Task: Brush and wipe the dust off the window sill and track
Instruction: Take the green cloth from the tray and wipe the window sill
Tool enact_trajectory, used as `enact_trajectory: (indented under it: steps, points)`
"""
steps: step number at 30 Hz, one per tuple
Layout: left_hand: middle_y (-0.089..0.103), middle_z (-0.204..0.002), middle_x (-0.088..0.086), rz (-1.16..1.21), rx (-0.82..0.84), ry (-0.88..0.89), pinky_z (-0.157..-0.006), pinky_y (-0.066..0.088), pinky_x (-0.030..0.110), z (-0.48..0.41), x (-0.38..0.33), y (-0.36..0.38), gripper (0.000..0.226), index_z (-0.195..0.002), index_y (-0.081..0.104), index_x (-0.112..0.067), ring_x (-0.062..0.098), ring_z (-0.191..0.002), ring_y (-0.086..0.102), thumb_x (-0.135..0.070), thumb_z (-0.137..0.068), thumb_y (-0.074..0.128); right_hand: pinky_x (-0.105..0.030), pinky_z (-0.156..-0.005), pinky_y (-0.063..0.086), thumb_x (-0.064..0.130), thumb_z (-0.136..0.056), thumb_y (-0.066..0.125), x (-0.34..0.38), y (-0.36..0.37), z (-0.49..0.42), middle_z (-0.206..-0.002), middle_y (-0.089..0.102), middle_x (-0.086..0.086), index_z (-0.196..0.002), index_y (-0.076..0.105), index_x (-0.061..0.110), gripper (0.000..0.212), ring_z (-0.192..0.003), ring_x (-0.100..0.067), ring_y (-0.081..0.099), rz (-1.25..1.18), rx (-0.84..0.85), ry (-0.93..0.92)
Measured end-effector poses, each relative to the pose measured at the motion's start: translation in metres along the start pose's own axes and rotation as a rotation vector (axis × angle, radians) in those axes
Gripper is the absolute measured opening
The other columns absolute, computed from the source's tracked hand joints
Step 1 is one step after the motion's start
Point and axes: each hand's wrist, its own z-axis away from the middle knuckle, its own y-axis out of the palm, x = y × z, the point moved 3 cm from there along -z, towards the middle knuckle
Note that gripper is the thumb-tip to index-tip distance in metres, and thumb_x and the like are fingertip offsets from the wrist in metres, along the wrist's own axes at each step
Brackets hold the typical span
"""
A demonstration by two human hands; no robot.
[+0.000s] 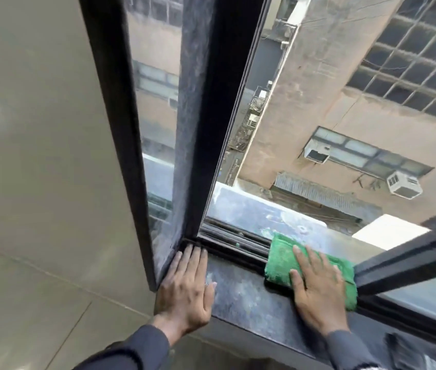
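A folded green cloth lies across the black window track and the inner dusty dark stone sill. My right hand lies flat on top of the cloth, fingers spread, pressing it down. My left hand rests flat on the sill's left end, fingertips touching the bottom corner of the black window frame. The outer ledge beyond the track is grey with pale dust smears.
The window is open; a sliding sash stands at the right, just beside the cloth. A beige tiled wall fills the left. Outside, far below, are buildings with air-conditioner units. A dark blurred object sits at the bottom right.
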Motion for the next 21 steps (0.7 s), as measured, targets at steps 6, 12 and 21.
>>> enact_trajectory:
  steps: [6,12,21]
  points:
    - [0.07,-0.107,0.019,-0.033,0.046,0.001,-0.113,0.03,0.045,0.0,0.0,-0.004,0.046,-0.107,0.068,-0.004,0.04,-0.106,0.064,-0.039,-0.085,0.047,-0.054,-0.117,0.008,0.055,-0.092,0.027,0.157,0.033,-0.024,-0.161,0.024,0.002,-0.15,0.021,0.038,0.061,-0.149,-0.029,0.016,-0.052,0.026,-0.185]
    - [0.054,-0.143,0.02,-0.018,0.034,0.005,-0.116,0.031,0.047,-0.001,0.003,-0.005,0.065,-0.138,0.051,0.0,0.034,-0.136,0.048,-0.04,-0.086,0.045,-0.05,-0.113,0.031,0.034,-0.093,0.052,0.073,0.01,-0.008,-0.156,0.037,0.003,-0.146,0.038,0.034,0.055,-0.144,-0.025,0.034,-0.018,-0.033,-0.238]
    - [0.055,-0.141,0.022,-0.016,0.114,-0.01,-0.117,0.022,0.043,0.0,0.0,-0.012,0.067,-0.137,0.051,0.002,0.036,-0.134,0.05,-0.041,-0.087,0.038,-0.025,-0.068,0.045,0.029,-0.082,0.064,0.056,-0.045,0.041,-0.086,0.077,-0.005,-0.115,0.064,0.031,0.034,-0.077,-0.029,0.07,-0.384,-0.368,0.119]
